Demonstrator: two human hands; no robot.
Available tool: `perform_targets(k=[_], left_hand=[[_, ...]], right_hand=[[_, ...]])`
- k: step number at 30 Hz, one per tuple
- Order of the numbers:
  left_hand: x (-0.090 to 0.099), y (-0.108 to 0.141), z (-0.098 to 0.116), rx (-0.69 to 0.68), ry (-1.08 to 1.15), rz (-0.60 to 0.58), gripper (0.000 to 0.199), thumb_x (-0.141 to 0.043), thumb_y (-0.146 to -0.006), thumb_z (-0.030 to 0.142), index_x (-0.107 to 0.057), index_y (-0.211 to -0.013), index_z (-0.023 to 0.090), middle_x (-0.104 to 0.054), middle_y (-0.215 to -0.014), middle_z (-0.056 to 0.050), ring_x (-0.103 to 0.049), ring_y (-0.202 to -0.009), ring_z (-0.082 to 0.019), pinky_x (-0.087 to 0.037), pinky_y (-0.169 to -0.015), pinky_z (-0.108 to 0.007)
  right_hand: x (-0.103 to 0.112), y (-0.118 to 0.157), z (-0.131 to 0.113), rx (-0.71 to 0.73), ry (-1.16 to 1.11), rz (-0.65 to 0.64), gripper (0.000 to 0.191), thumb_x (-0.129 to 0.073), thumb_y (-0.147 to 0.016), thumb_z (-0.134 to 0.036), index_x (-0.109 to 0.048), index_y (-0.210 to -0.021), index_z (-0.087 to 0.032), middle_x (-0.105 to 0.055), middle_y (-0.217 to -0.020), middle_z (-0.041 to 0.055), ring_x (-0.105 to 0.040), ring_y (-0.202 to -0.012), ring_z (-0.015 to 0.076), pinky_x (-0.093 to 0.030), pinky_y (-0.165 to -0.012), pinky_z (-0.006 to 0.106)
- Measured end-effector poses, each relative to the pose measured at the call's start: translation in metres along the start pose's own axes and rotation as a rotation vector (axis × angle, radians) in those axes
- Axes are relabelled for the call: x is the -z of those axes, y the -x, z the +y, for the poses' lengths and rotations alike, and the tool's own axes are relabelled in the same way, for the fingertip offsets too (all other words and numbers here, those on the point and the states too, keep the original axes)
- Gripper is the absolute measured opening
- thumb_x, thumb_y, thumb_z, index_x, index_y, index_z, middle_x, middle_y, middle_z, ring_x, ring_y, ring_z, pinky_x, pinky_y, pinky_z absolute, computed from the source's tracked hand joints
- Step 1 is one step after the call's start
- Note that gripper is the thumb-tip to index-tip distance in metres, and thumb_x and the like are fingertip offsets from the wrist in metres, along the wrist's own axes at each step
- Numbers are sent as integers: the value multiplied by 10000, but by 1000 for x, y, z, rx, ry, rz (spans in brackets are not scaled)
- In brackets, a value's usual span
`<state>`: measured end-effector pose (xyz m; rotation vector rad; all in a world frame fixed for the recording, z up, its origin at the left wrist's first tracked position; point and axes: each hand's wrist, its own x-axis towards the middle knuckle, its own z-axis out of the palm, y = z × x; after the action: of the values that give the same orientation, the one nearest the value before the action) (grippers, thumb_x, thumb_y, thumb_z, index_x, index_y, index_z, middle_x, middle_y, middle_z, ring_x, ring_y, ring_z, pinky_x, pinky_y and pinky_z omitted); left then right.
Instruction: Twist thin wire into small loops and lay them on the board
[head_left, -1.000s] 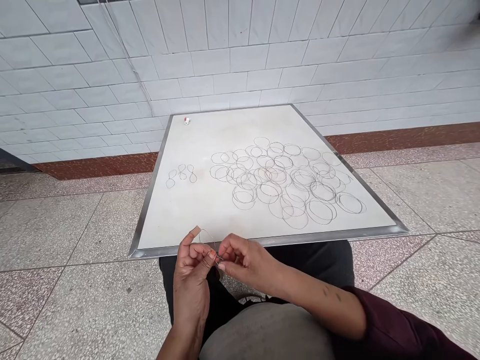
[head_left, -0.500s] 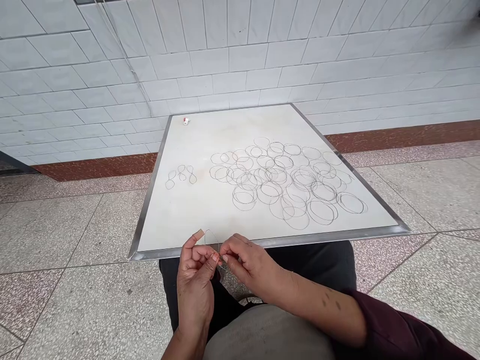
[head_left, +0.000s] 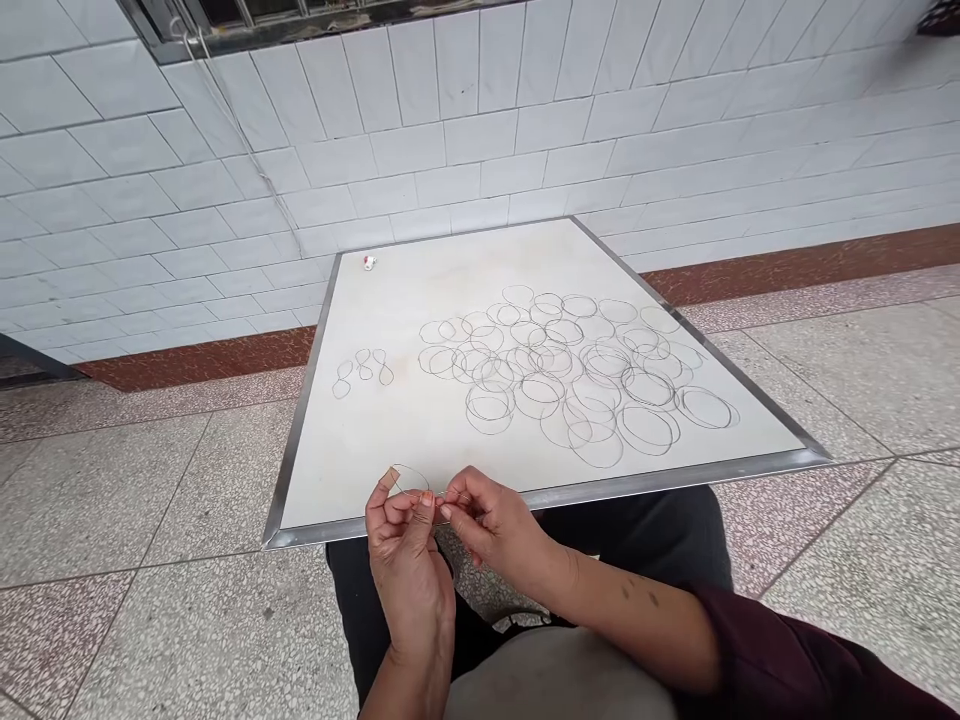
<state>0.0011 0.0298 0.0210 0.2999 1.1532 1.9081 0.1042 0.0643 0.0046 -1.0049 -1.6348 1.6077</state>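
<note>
A thin wire loop (head_left: 411, 469) is held between my two hands just over the near edge of the white table (head_left: 360, 470). My left hand (head_left: 411, 545) pinches the wire between thumb and fingers, its tape-wrapped index finger raised beside the loop. Close by on the right, my right hand (head_left: 499, 520) pinches another part of the same wire. The twist or crossing between the fingertips is too small to make out. Several round wire rings (head_left: 541, 390) lie overlapping on the right half of the table. At the left lie a few figure-eight wire pieces (head_left: 364, 365).
A small red and white object (head_left: 370, 263) sits at the table's far left corner. Metal trim (head_left: 675, 470) edges the table. Behind it rises a white tiled wall (head_left: 420, 165) with a hanging cord (head_left: 255, 160). My knees are under the near edge.
The wire loop has tipped over leftward, from upright to leaning toward the left index finger. Both hands still pinch it. The view has tilted up slightly, showing a window frame above.
</note>
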Motion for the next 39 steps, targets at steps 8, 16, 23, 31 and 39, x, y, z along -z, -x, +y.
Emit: perform_targets(k=[8, 16, 23, 31, 39], left_hand=[[-4, -11, -5, -4, 12, 20, 517, -845, -637, 166, -627, -1103, 213, -627, -711, 48, -597, -663, -98, -489, -687, -232], [6, -10, -2, -60, -160, -83, 509, -808, -717, 191, -586, -1174, 214, -608, -684, 66, -555, -663, -78, -463, -719, -202], [15, -6, 9, -4, -284, -212, 647, -806, -724, 195, -522, -1303, 250, -650, -716, 70, -588, -660, -83, -481, -759, -221], [18, -3, 20, 10, -404, -271, 745, -818, -694, 203, -489, -1360, 255, -678, -704, 63, -640, -670, -113, -509, -727, -234], [14, -1, 24, 132, -319, -322, 733, -805, -711, 202, -484, -1369, 250, -713, -766, 40, -679, -762, -132, -511, -894, -320]], right_hand=[[-2, -1, -4, 63, 353, 21, 141, -414, -985, -326, -454, -896, -224, -531, -559, -70, -534, -469, 119, -407, -534, 239], [14, -6, -1, 84, -16, 29, 296, -647, -861, -342, -535, -1109, -227, -606, -878, 9, -572, -756, 144, -457, -628, 254], [29, -9, 0, 58, -251, -134, 170, -674, -859, -325, -670, -973, -199, -643, -891, 22, -589, -784, 136, -474, -691, 271], [29, -5, -11, 128, -250, -141, 145, -667, -877, -323, -715, -918, -193, -608, -818, 1, -551, -705, 108, -460, -679, 262], [29, -5, -18, 60, -253, -91, 160, -648, -889, -331, -679, -898, -174, -616, -761, -9, -534, -669, 98, -448, -660, 252]])
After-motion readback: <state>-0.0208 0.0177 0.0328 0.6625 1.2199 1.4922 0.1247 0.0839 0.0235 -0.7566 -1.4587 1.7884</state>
